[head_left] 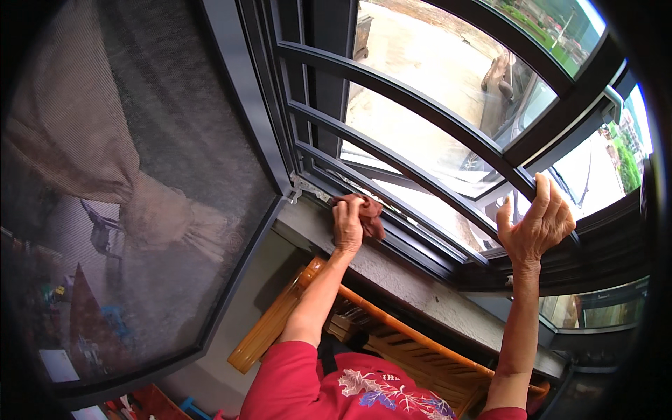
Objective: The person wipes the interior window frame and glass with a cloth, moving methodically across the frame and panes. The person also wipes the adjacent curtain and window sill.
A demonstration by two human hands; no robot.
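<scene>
Nearest you is your red floral-print shirt, cut off by the lower edge, with the orange wooden bench just beyond it, partly hidden behind your arms. To the left, the room behind the dark mesh screen panel is dim and hard to make out. Your left hand presses a crumpled reddish-brown cloth onto the dark metal window track at the far edge of the grey concrete sill; its fingers curl over the cloth, which bunches out to the right. Farther right, your right hand has its fingers wrapped loosely around a dark metal window bar, thumb spread apart.
</scene>
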